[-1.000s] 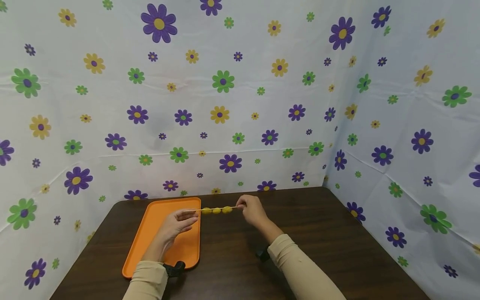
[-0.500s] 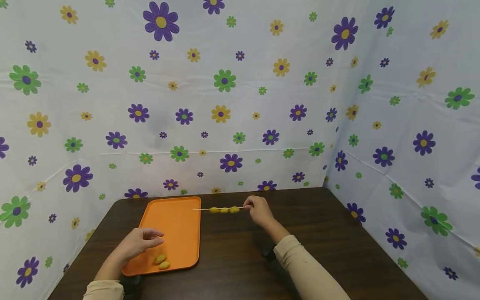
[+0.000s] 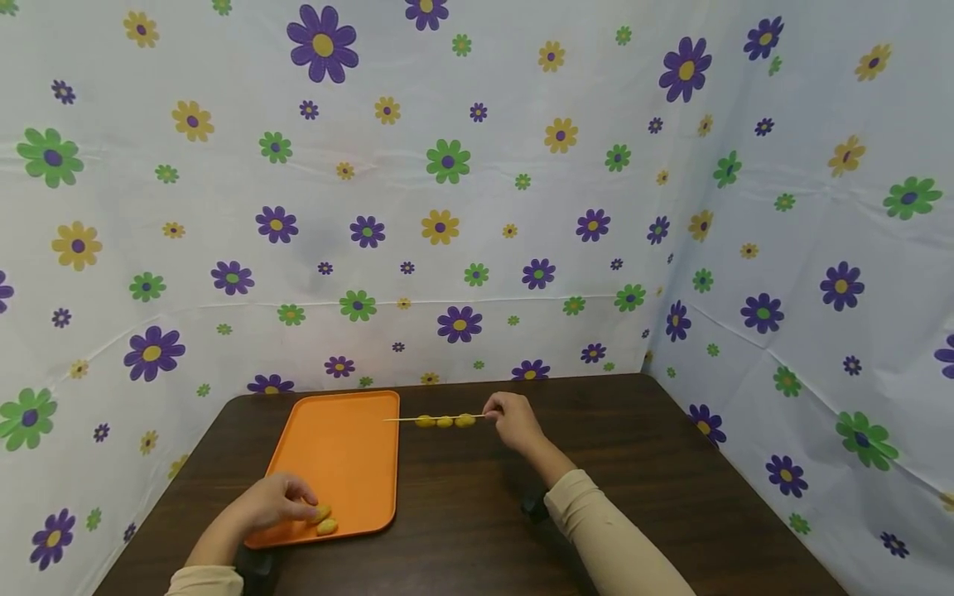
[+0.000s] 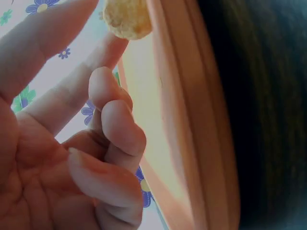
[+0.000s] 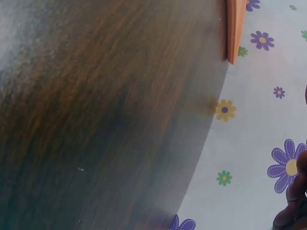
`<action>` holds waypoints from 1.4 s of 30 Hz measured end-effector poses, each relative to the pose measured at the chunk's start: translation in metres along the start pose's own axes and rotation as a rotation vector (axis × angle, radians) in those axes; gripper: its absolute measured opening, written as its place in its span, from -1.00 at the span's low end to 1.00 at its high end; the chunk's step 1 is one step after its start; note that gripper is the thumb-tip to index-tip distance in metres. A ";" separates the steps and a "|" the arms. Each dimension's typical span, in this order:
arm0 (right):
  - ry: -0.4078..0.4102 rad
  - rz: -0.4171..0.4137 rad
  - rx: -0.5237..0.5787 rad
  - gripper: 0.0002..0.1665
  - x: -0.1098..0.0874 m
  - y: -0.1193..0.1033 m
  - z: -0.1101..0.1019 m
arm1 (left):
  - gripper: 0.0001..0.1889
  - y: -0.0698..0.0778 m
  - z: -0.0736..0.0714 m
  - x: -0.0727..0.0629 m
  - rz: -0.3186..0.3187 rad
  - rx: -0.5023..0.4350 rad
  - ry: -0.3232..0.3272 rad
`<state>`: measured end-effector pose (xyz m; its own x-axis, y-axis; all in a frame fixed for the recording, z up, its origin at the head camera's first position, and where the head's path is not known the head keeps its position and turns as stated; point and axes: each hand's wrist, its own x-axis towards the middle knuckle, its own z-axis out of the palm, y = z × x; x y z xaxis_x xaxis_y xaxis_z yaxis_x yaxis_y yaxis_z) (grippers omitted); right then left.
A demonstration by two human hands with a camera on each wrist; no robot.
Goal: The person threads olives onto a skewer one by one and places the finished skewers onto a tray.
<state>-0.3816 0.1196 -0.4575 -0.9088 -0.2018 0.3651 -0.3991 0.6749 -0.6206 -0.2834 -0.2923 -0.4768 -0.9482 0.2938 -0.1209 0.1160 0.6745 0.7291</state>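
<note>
In the head view, my right hand [image 3: 516, 424] pinches one end of a thin wooden skewer [image 3: 402, 420] and holds it level above the table. Threaded on it are three yellow lumps that look like small potatoes [image 3: 445, 421]. At the near left corner of an orange tray [image 3: 350, 463], my left hand [image 3: 272, 503] pinches a small potato [image 3: 323, 512] between thumb and finger, partly hiding it. Another small potato [image 3: 327, 526] lies beside it on the tray. The left wrist view shows the potato [image 4: 127, 19] at the fingertips, the other fingers curled. Only some fingers [image 5: 297, 191] of my right hand show in its wrist view.
The dark wooden table [image 3: 462, 513] extends around the tray and toward the right. White cloth [image 3: 507, 248] printed with flowers hangs behind the table and along its sides. The tray has a raised rim [image 4: 201, 105].
My left hand has let go of the skewer's left end, moved down to the tray's near left corner and reached a potato. My right hand still holds the skewer, shifted slightly right.
</note>
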 end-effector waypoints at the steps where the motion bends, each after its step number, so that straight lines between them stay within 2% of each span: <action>1: 0.000 -0.003 0.002 -0.89 0.000 0.000 0.000 | -0.81 0.000 0.001 -0.001 0.006 0.002 -0.002; 7: 0.008 -0.016 0.006 -0.85 0.000 0.000 0.001 | -0.84 -0.003 0.005 0.000 0.076 0.007 0.000; 11: 0.002 -0.016 0.012 -0.87 -0.001 0.000 0.001 | -0.85 -0.003 0.008 0.002 0.050 0.040 0.034; 15: -0.004 -0.003 0.011 -0.89 -0.001 0.000 0.001 | -0.81 0.001 0.010 0.006 0.021 0.074 0.104; 25: -0.011 -0.018 0.015 -0.85 -0.002 0.002 0.002 | -0.73 0.022 0.013 0.016 0.058 0.069 0.265; 34: -0.020 -0.057 0.015 -0.84 -0.003 0.003 0.001 | -0.70 0.037 0.018 0.026 0.171 0.126 0.360; 42: -0.038 -0.098 0.003 -0.86 -0.002 0.002 0.006 | -0.70 0.044 0.023 0.035 0.243 0.120 0.430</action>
<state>-0.3809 0.1173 -0.4635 -0.8694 -0.2934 0.3977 -0.4866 0.6486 -0.5852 -0.3046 -0.2363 -0.4642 -0.9226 0.1640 0.3493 0.3580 0.7016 0.6162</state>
